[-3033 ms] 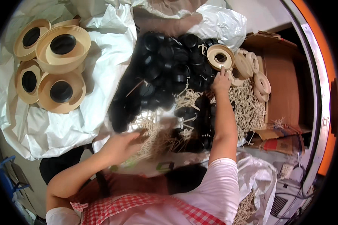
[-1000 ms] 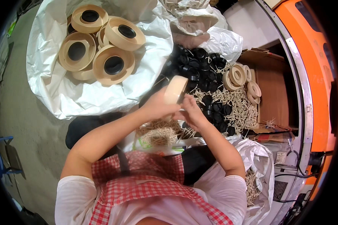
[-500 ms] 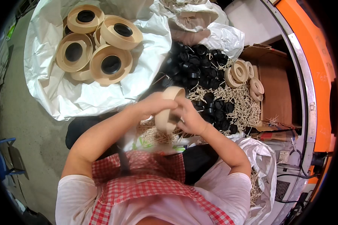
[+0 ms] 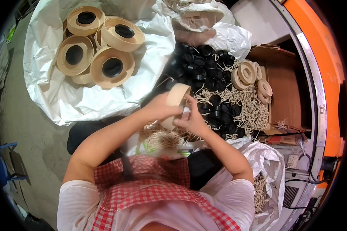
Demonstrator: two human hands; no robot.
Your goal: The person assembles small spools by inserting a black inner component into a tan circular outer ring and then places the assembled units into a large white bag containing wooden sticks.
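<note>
A beige, shallow round plastic part (image 4: 177, 95) stands on edge in front of me, its open side facing right. My left hand (image 4: 160, 107) is closed round its left side, thumb across the outer wall. At the open side, the curved fingers and thumb of my right hand (image 4: 194, 118) grip around a pale piece in its middle; whether that piece belongs to the part cannot be made out. Just right of my hands lie black round plastic caps (image 4: 216, 115) among many thin beige plastic scraps (image 4: 250, 109).
A large white sack (image 4: 150, 77) at the far left holds several beige round parts with black centres (image 4: 112, 67). Smaller beige rings (image 4: 246, 73) lie beside a cardboard box (image 4: 285, 92). Orange machinery (image 4: 325, 65) borders the right. Another white bag (image 4: 272, 161) with scraps stands near my right arm.
The beige part has shifted slightly up and looks less blurred. My right hand has opened out a little at its open side, showing the pale piece between thumb and fingers.
</note>
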